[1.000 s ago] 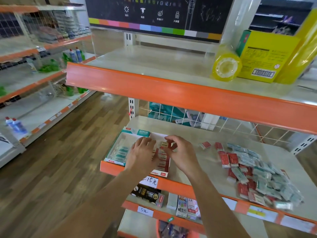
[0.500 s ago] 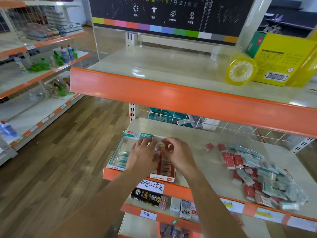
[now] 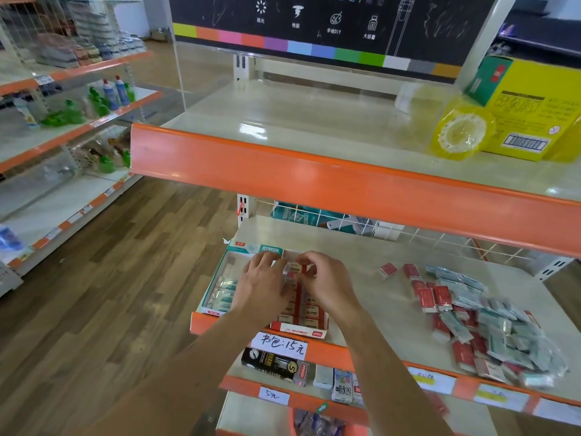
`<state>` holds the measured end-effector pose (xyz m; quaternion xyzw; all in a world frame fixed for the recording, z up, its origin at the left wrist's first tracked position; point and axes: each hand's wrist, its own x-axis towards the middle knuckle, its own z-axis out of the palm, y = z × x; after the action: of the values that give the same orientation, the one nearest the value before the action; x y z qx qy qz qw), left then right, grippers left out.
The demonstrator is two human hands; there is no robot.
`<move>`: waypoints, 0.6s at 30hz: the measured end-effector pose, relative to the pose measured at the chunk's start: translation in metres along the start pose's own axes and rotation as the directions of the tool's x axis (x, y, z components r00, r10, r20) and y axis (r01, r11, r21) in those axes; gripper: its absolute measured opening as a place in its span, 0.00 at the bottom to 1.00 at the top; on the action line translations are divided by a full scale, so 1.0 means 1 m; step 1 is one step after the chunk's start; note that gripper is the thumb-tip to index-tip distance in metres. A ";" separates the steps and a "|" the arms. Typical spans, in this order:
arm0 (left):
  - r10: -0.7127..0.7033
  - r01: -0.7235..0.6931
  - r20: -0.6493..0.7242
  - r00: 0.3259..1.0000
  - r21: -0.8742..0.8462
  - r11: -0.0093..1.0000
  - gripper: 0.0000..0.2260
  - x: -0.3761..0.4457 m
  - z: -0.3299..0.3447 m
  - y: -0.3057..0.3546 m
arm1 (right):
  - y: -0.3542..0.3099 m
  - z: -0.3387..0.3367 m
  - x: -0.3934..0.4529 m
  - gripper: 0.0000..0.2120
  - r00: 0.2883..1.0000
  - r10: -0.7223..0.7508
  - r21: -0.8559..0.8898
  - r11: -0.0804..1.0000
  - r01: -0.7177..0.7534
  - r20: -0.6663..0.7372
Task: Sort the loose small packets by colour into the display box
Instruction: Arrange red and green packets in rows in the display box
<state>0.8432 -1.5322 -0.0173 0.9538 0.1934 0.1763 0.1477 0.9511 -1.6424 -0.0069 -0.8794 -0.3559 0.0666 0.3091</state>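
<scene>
The display box (image 3: pixel 210 296) sits at the left end of the middle shelf. Its left half holds teal packets (image 3: pixel 224 293); its right half holds rows of red packets (image 3: pixel 306 311). Both hands are over the box's far right part. My right hand (image 3: pixel 327 286) pinches a red packet (image 3: pixel 295 268) at the back of the red rows. My left hand (image 3: pixel 262 286) lies beside it, fingers reaching to the same packet. A loose heap of red and teal packets (image 3: pixel 481 322) lies on the shelf to the right.
An orange-edged upper shelf (image 3: pixel 314 184) overhangs the work area and carries a yellow tape roll (image 3: pixel 460 133) and a yellow carton (image 3: pixel 522 105). A wire grid (image 3: pixel 345 223) backs the middle shelf. Below, a lower shelf holds small boxes (image 3: pixel 276 365). Wooden floor and another shelving rack lie left.
The camera has drifted, so the scene shifts slightly. Both hands stay over the back of the red rows, the right still pinching the red packet, with fingers drawn a little closer together.
</scene>
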 end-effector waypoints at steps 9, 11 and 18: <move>-0.007 0.007 -0.005 1.000 -0.023 1.000 0.17 0.004 0.003 -0.002 | -0.004 0.005 0.006 0.12 0.999 0.025 -0.053 0.998 -0.024 0.022; -0.005 0.005 -0.003 1.000 -0.021 1.000 0.17 0.005 0.003 -0.003 | -0.003 0.005 0.007 0.11 0.999 0.037 -0.061 0.998 -0.035 0.034; 0.002 0.000 0.035 0.999 -0.042 0.999 0.20 0.009 0.002 -0.004 | -0.005 0.004 0.008 0.12 0.998 0.052 -0.058 0.997 -0.049 0.046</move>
<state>0.8509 -1.5256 -0.0181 0.9535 0.1865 0.1635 0.1712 0.9528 -1.6323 -0.0069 -0.8947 -0.3427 0.0851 0.2736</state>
